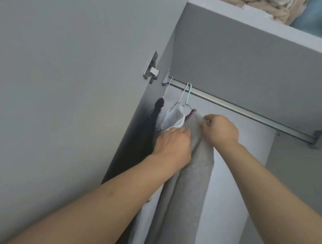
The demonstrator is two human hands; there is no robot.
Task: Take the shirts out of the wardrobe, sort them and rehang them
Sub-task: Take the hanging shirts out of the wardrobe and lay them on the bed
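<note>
Up at the left end of the brushed-metal wardrobe rail (240, 109), three garments hang long axis straight down: a black knit top (153, 121) at nine o'clock, a white shirt (173, 117), then a pale grey shirt with dark red collar stitching (189, 172) on a mint-green hanger (189, 94). Both hands pinch the grey shirt's shoulders, left hand (170, 145) at seven o'clock, right hand (221, 129) at three. No writing is readable.

Both arms reach up — left hand (171, 143) and right hand (220, 129) clenched.
</note>
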